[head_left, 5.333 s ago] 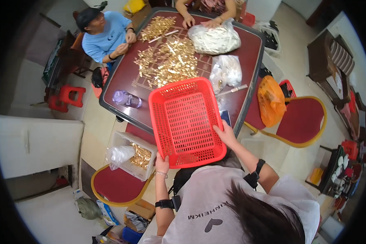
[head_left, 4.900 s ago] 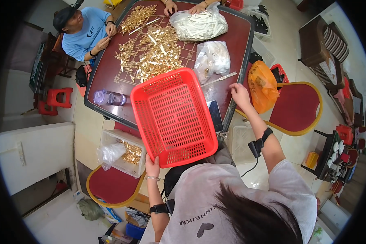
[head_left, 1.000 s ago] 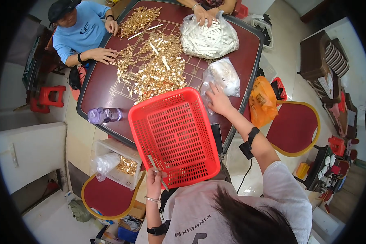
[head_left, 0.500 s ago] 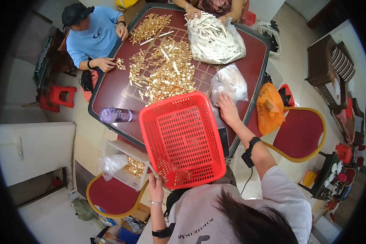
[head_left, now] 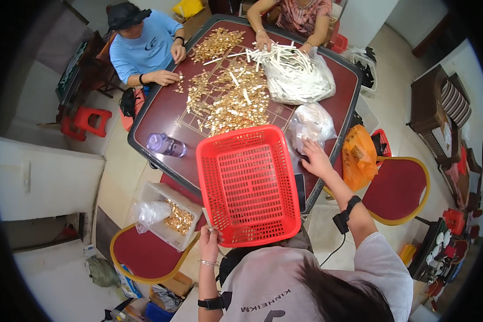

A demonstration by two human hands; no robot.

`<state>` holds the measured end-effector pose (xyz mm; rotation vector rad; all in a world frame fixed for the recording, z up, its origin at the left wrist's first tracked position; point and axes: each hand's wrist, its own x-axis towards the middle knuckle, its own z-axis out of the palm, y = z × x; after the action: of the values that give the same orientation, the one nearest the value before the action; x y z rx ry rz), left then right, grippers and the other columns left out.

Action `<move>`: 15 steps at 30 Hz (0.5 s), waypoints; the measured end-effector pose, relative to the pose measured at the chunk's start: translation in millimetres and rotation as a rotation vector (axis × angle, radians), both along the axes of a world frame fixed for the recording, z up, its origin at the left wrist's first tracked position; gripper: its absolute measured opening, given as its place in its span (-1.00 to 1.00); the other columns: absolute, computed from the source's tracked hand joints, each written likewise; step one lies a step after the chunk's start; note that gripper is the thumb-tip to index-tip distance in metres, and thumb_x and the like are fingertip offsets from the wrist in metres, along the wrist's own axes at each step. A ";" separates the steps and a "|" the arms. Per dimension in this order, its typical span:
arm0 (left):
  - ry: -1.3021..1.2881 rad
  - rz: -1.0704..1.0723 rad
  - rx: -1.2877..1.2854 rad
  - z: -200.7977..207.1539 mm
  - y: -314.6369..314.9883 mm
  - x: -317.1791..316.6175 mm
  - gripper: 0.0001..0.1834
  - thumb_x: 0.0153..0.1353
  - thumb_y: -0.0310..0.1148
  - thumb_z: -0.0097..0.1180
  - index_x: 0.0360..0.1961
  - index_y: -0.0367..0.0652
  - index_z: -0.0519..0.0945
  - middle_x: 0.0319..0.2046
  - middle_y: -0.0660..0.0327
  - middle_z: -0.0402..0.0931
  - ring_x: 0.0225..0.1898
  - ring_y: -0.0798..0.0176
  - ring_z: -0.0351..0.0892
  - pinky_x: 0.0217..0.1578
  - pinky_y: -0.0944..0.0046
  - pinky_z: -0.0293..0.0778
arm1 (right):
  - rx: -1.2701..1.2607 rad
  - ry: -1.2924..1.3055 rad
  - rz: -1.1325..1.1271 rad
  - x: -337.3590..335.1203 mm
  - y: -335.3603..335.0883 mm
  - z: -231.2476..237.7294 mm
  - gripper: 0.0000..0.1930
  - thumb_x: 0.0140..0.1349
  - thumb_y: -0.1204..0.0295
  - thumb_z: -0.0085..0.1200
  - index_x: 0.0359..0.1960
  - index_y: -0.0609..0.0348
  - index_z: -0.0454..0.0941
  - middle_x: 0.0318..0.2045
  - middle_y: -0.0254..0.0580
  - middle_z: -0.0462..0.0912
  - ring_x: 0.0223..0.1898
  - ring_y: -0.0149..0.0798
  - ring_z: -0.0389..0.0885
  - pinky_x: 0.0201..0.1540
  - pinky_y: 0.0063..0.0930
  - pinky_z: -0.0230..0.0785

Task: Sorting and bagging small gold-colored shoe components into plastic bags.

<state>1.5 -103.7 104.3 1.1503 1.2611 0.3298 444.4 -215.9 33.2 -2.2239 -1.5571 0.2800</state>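
Now that the right hand (head_left: 319, 162) has left the red basket (head_left: 249, 185) and rests, loosely open, against the clear bag (head_left: 314, 121), only the left grip (head_left: 209, 242), closed on a pale strip (head_left: 206, 216), seems to steady the empty basket to its right.

Gray shirt (head_left: 273, 268) lettering (head_left: 265, 302), blue shirt (head_left: 145, 56) logo (head_left: 151, 44)

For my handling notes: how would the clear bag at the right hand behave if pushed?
The clear bag would probably sag and deform, its film being wrinkled. It may feel slippery, given its glossy surface, and seems unlikely to roll, lying slumped.
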 end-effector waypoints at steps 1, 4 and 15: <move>0.000 0.012 0.003 -1.2 -0.3 -1.3 -0.93 0.30 -0.48 -0.21 -0.24 -0.20 0.33 -0.46 0.22 0.48 -0.54 0.39 0.48 -0.47 0.44 0.46 | 0.003 0.000 0.012 -1.2 -2.0 5.3 -0.61 -0.05 0.47 0.05 -0.11 0.28 0.45 0.17 0.01 0.32 0.25 0.05 0.20 0.28 -0.12 0.04; -0.048 0.031 0.002 3.2 0.5 1.3 -0.92 0.31 -0.46 -0.17 -0.21 -0.22 0.34 -0.41 0.20 0.52 -0.50 0.38 0.53 -0.45 0.45 0.47 | 0.113 0.003 -0.167 -5.2 -7.6 21.3 -0.61 0.02 0.43 0.04 -0.06 0.29 0.47 0.11 0.08 0.38 0.20 0.10 0.26 0.24 -0.17 0.12; -0.295 -0.342 -0.027 49.5 -13.8 52.8 -0.82 0.31 -0.41 -0.11 -0.15 -0.29 0.44 -0.40 0.16 0.58 -0.42 0.32 0.60 -0.38 0.42 0.51 | 0.116 1.397 -0.193 -205.8 7.1 112.3 -0.51 0.28 0.44 -0.04 0.23 0.25 0.20 0.08 -0.11 0.44 0.05 -0.33 0.44 0.11 -0.45 0.31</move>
<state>54.3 -117.6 153.8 1.2208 0.7931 0.2158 238.6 -208.8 145.5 -1.3644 -0.5349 1.2703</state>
